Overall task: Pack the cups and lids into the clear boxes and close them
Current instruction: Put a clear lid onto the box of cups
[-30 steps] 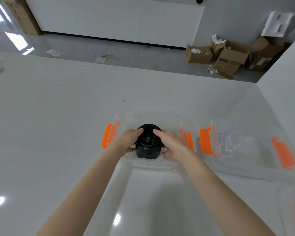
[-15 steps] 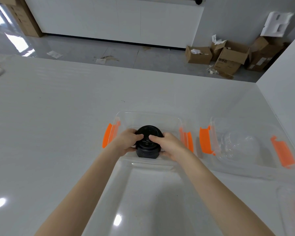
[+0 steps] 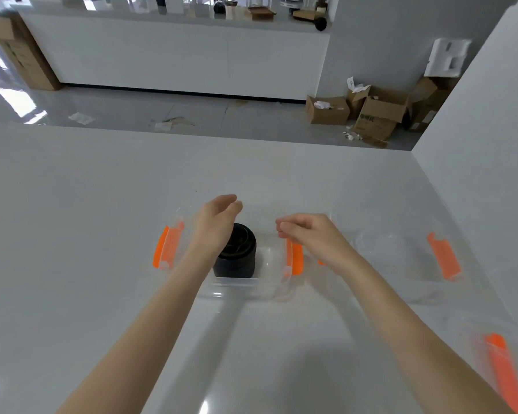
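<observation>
The black cup (image 3: 237,252) stands upright with its dark lid on, inside the clear box (image 3: 237,283) in front of me, toward that box's near wall. Its long axis runs straight up. It sits just below and right of my left hand (image 3: 214,224), whose fingers (image 3: 232,204) are released and hold nothing; that hand hangs over the cup's left shoulder. My right hand (image 3: 308,234) hangs further off to the right, above the box's right orange latch (image 3: 293,258), its fingers loosely curled on nothing. The left hand is the nearer one to the cup. I judge the cup is placed and closing this box comes next. A second clear box (image 3: 401,282) sits just beside, to the right on the bench (image 3: 72,234).
</observation>
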### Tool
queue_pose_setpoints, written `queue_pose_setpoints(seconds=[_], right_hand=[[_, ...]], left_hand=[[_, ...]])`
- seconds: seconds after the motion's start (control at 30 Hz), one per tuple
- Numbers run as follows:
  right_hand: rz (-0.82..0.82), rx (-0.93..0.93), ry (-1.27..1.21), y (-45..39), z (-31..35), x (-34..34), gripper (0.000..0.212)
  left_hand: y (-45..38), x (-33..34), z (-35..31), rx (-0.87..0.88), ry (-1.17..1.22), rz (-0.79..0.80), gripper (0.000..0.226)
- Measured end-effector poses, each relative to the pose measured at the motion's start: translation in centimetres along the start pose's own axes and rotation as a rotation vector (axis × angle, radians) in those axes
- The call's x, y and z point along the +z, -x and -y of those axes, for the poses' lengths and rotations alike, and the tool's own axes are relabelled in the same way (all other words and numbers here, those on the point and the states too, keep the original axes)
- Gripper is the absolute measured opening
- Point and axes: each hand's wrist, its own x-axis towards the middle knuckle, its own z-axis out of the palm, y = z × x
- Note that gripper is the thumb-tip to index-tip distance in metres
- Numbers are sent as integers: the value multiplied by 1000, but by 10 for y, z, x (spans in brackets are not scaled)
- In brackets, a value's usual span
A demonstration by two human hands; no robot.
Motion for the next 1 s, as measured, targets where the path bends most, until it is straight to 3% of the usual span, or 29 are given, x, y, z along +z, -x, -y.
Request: queue_pose_setpoints(seconds=[0.17, 0.3, 0.4, 0.6, 0.63, 0.67, 0.77, 0.87, 1.0], right_hand=[[-183, -11, -82, 24, -25, -71, 17], [-412, 59, -248, 40, -49, -132, 19], [-503, 143, -369, 42, -68, -166, 19], [-450, 385, -372, 23, -96, -187, 30], [-432, 422, -339, 20, -100, -185, 24], [-421, 470, -318, 16, -105, -182, 12], [-387, 552, -358, 6, -118, -177, 28], [-252, 633, -427, 5, -119, -172, 28], [-238, 613, -457, 0, -119, -171, 25]], left_hand=[[34, 67, -19, 70, 77, 189, 26], [53, 125, -28, -104, 150, 441, 20], [49, 163, -22, -166, 83, 481, 16], [26, 212, -15, -264, 21, 423, 50], [22, 217, -15, -297, 14, 411, 54], [17, 223, -14, -323, 0, 397, 56], [7, 236, -13, -368, -51, 372, 58], [1, 243, -9, -378, -88, 387, 62], [-4, 249, -3, -351, -129, 397, 60]])
